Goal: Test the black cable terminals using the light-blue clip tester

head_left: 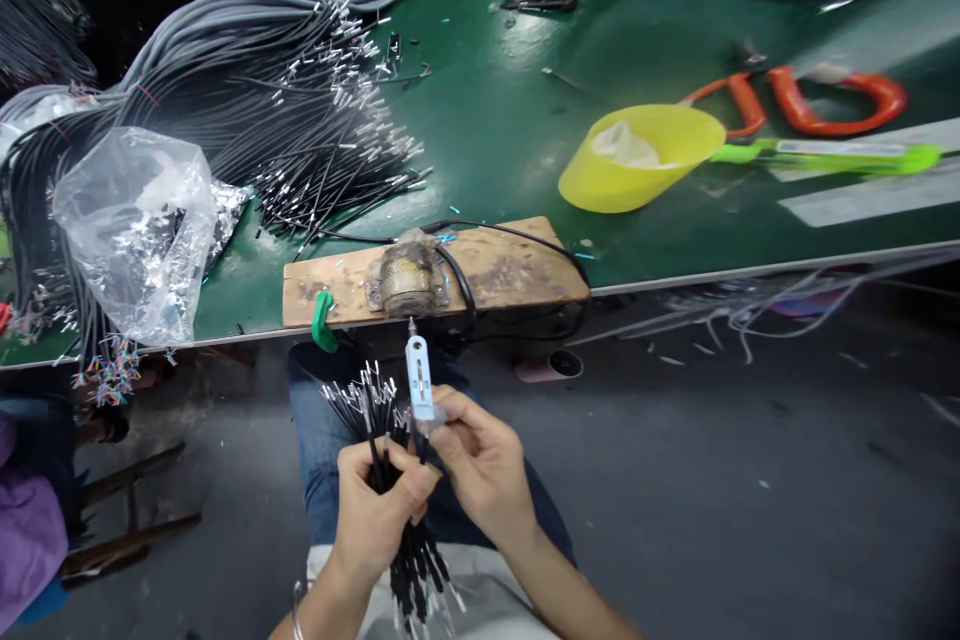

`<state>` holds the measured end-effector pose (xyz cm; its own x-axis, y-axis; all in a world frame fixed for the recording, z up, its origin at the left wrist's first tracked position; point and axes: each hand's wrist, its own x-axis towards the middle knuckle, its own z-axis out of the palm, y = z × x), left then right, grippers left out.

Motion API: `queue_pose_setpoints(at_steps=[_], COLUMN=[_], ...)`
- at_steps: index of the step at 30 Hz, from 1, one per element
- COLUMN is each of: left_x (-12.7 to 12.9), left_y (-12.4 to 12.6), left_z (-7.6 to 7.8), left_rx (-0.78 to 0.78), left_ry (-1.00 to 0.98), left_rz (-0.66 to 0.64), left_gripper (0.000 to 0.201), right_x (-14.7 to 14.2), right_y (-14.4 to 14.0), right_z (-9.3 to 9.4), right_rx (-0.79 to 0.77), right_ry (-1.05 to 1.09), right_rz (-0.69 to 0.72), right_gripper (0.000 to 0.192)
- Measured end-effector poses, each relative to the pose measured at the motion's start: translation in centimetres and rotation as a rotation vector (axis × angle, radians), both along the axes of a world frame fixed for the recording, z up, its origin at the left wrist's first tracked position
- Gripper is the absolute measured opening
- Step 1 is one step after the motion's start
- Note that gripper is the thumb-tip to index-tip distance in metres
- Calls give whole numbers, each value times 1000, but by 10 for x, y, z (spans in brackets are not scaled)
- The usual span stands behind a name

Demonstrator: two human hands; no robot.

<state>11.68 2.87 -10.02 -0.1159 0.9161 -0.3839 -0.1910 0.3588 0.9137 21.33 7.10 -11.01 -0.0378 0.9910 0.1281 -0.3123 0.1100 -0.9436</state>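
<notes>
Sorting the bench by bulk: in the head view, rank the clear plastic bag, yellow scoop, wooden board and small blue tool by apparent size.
1. wooden board and clear plastic bag: too alike to rank
2. yellow scoop
3. small blue tool, though nearest the camera

Both arms bare, no sleeves. Thin silver metal bangle (298, 620) on the left wrist, blue denim jeans (319, 450) on the legs, pale whitish shirt hem (487, 600) nearest the camera.

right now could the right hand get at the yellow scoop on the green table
Probably not as things stand: the right hand is pinching a small blue tool down at the lap, and the yellow scoop lies well back on the green table, beyond the wooden block.
</notes>
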Motion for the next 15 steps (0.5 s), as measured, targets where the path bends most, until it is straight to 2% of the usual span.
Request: queue_pose_setpoints(at_steps=[3,5,6,8,12,13,15], left_x=[1,1,0,-4,-12,-14,-17], left_y=[0,1,2,3,8,9,12], left_z=[1,2,3,6,18,21,26], left_rx=[6,18,29,63,134,147,163], left_ry=[32,88,126,218,347,367,399], left_rz=[26,35,38,43,5,-20,-54], left_gripper=[37,39,39,33,15,12,9], right_x=[-2,-1,-1,2,11,15,23], right_y=[-4,-4,-4,-1,12,17,27], right_z=[-2,-3,-3,-1,4,5,7], right_rx=[350,457,443,291,-198,-267,-318], right_ry=[-259,-343,-337,-237,185,269,319], right_rz=[-320,-385,-360,-203,446,587,757], right_gripper=[8,11,10,14,31,34,34])
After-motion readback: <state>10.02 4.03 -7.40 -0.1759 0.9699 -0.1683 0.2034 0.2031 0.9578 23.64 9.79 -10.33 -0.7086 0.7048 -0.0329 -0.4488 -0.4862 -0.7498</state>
